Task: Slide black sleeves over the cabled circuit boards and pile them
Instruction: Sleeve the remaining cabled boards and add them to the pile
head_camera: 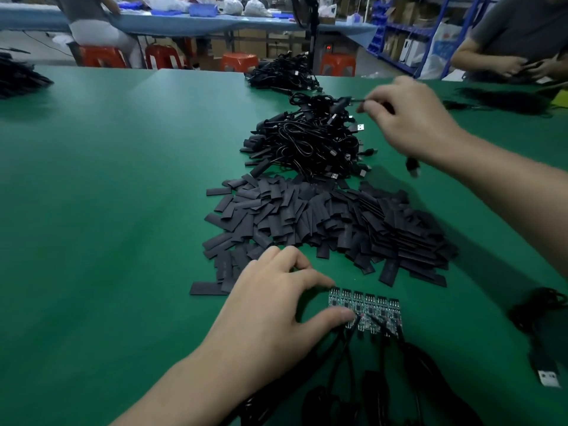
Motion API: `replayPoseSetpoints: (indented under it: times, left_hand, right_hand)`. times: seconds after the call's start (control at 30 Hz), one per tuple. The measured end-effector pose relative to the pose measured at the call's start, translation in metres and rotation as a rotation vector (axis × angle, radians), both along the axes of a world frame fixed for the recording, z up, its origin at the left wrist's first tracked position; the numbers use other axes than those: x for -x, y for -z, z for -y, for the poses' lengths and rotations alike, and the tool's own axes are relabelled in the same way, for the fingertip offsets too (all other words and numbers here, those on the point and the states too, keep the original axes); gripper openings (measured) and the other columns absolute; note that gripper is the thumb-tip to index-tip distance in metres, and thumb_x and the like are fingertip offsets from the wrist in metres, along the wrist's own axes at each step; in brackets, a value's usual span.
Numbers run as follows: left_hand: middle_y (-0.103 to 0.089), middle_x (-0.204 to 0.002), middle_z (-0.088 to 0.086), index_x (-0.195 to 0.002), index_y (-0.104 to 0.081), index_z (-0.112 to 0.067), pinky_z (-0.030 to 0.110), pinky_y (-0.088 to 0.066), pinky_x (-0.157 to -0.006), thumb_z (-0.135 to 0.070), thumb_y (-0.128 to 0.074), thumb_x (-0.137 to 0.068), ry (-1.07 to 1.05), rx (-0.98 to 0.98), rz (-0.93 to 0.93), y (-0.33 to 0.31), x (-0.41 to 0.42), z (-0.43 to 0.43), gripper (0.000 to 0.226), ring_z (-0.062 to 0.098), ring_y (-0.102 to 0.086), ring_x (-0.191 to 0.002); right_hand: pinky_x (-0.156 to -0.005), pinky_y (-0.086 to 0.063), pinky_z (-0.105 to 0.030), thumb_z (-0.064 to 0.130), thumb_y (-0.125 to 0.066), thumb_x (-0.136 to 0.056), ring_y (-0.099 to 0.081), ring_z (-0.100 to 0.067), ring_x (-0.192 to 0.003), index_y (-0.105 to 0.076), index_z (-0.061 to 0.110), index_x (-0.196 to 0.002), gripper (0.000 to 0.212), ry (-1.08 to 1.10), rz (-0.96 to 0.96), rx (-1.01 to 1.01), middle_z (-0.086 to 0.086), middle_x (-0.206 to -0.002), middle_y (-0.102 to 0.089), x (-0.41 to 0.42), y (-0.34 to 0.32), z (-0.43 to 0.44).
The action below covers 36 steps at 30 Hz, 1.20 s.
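My green bench (pixel 107 210) carries a spread heap of flat black sleeves (pixel 322 222), a tangled pile of cables (pixel 307 142) beyond it, and a row of circuit boards (pixel 375 305) nearest me.

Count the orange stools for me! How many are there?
4 stools, all beyond the green table: one far left under a seated person, one beside it, one in the middle, one toward the right. Others may be hidden behind the table.

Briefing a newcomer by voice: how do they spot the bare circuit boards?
On the green table, find the heap of flat black sleeves. Just nearer than it, by the left hand, lies a row of circuit boards: the only pale, patterned pieces there.
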<state>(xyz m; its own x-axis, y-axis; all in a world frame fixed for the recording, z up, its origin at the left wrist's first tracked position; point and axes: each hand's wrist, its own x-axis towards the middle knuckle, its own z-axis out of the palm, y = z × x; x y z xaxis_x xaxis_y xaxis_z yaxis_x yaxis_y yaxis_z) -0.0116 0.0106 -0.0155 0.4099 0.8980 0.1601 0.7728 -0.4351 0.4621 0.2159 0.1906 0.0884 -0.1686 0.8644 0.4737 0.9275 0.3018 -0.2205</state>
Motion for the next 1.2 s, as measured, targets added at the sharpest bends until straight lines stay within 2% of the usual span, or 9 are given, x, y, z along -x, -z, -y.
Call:
replayPoseSetpoints:
  times: [0.23, 0.33, 0.5, 0.6, 0.67, 0.73, 0.83, 0.97, 1.2]
  left_hand:
    - [-0.06, -0.097, -0.021, -0.097, -0.066, -0.038, 0.011, -0.044, -0.079, -0.056, -0.072, -0.083, -0.008, 0.099, 0.373, -0.004, -0.003, 0.002, 0.023, -0.002, -0.058, -0.098]
    - [-0.067, -0.087, -0.017, -0.095, -0.068, -0.036, 0.018, -0.049, -0.065, -0.039, -0.077, -0.086, 0.007, 0.247, 0.563, -0.005, -0.003, 0.003, 0.013, 0.001, -0.063, -0.078]
    - [-0.057, -0.072, -0.017, -0.091, -0.073, -0.029, 0.022, -0.043, -0.062, -0.025, -0.081, -0.085, 0.024, 0.453, 0.782, -0.003, -0.003, 0.0, 0.011, 0.003, -0.047, -0.065]
    - [-0.059, -0.073, -0.009, -0.09, -0.075, -0.021, 0.026, -0.042, -0.065, -0.018, -0.082, -0.083, 0.004, 0.518, 0.865, -0.004, -0.001, -0.004, 0.011, 0.011, -0.046, -0.066]
    - [-0.063, -0.073, -0.006, -0.088, -0.076, -0.019, 0.025, -0.044, -0.068, -0.017, -0.083, -0.081, -0.019, 0.533, 0.892, -0.005, 0.0, -0.006, 0.01, 0.013, -0.049, -0.068]
    - [-0.065, -0.071, -0.005, -0.086, -0.077, -0.017, 0.021, -0.046, -0.068, -0.015, -0.084, -0.08, -0.043, 0.545, 0.922, -0.006, 0.0, -0.007, 0.01, 0.014, -0.051, -0.068]
    - [-0.067, -0.071, -0.001, -0.085, -0.078, -0.014, 0.016, -0.047, -0.065, -0.016, -0.084, -0.076, -0.062, 0.556, 0.978, -0.007, -0.001, -0.008, 0.011, 0.016, -0.053, -0.068]
    - [-0.071, -0.075, 0.004, -0.092, -0.078, -0.011, 0.013, -0.049, -0.063, -0.028, -0.081, -0.069, -0.05, 0.561, 1.0, -0.008, -0.001, -0.006, 0.029, 0.014, -0.059, -0.069]
    - [-0.077, -0.086, 0.015, -0.095, -0.077, -0.004, 0.016, -0.054, -0.07, -0.022, -0.079, -0.069, -0.071, 0.59, 1.047, -0.014, 0.0, -0.003, 0.031, 0.014, -0.067, -0.074]
  right_hand:
    - [-0.097, -0.05, -0.048, 0.038, -0.046, -0.107, -0.057, -0.037, -0.11, -0.065, 0.019, -0.127, 0.034, -0.083, 0.14, -0.033, -0.014, -0.13, -0.049, 0.066, -0.024, -0.085]
    - [-0.107, -0.04, -0.05, 0.046, -0.038, -0.108, -0.046, -0.039, -0.129, -0.059, 0.026, -0.14, 0.043, -0.049, 0.349, 0.126, -0.015, -0.143, -0.045, 0.084, -0.007, -0.103]
    - [-0.121, -0.013, -0.06, 0.055, -0.016, -0.108, -0.021, -0.034, -0.153, -0.022, 0.029, -0.162, 0.06, -0.002, 0.552, 0.313, -0.012, -0.167, -0.022, 0.09, 0.016, -0.103]
    - [-0.124, -0.003, -0.06, 0.056, -0.019, -0.108, -0.008, -0.028, -0.157, -0.019, 0.035, -0.162, 0.057, -0.053, 0.441, 0.184, -0.009, -0.17, -0.015, 0.086, 0.003, -0.077]
    - [-0.122, -0.017, -0.052, 0.05, -0.028, -0.109, -0.025, -0.027, -0.152, -0.036, 0.031, -0.156, 0.052, -0.165, 0.286, 0.043, -0.009, -0.161, -0.035, 0.081, -0.005, -0.038]
    - [-0.108, -0.04, -0.043, 0.047, -0.035, -0.108, -0.052, -0.023, -0.127, -0.061, 0.023, -0.136, 0.045, -0.321, 0.123, 0.034, -0.006, -0.134, -0.059, 0.072, 0.0, 0.017]
    - [-0.082, -0.054, -0.04, 0.061, -0.037, -0.096, -0.067, -0.011, -0.088, -0.073, 0.03, -0.099, 0.048, -0.416, -0.049, 0.307, 0.007, -0.093, -0.072, 0.045, 0.024, 0.104]
    - [-0.062, -0.05, -0.021, 0.079, -0.057, -0.078, -0.063, 0.002, -0.066, -0.072, 0.039, -0.086, 0.044, -0.343, -0.262, 0.599, 0.015, -0.077, -0.071, 0.017, 0.054, 0.162]
    - [-0.078, -0.055, -0.049, 0.046, -0.068, -0.093, -0.069, -0.017, -0.078, -0.074, 0.028, -0.087, 0.02, -0.406, -0.519, 0.572, 0.003, -0.08, -0.072, 0.018, 0.074, 0.177]
